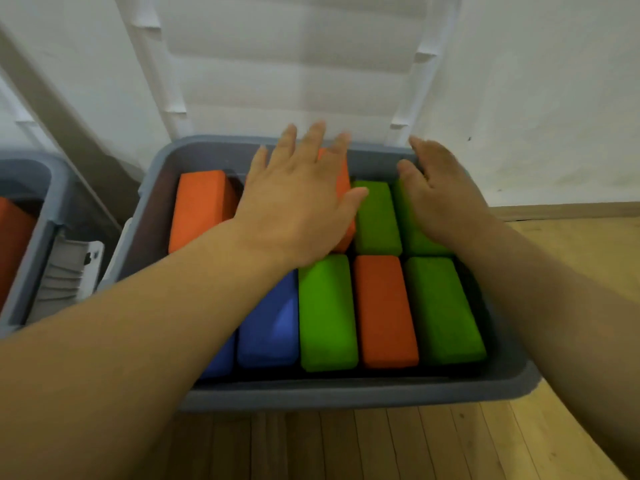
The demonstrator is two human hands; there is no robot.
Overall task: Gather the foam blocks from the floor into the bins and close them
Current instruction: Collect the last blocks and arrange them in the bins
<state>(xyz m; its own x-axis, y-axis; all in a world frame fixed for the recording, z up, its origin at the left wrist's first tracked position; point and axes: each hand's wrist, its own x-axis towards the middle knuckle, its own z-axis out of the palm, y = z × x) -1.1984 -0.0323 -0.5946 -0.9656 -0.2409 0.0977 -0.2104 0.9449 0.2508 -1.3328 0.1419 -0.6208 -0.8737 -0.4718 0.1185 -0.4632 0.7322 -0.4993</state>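
Reaching over the grey bin (346, 393), which is resting on the wooden floor (381, 445). Spreading the left hand (301, 202) flat, fingers straight and holding nothing, above a back-row orange block (344, 188). Hanging the right hand (440, 192), fingers loosely bent and gripping nothing, over the far green block (412, 230); contact impossible to judge. Lying packed in two rows inside: foam blocks (327, 313). Standing raised behind: the white lid (294, 64). Peeking in at left: a second bin (34, 202).
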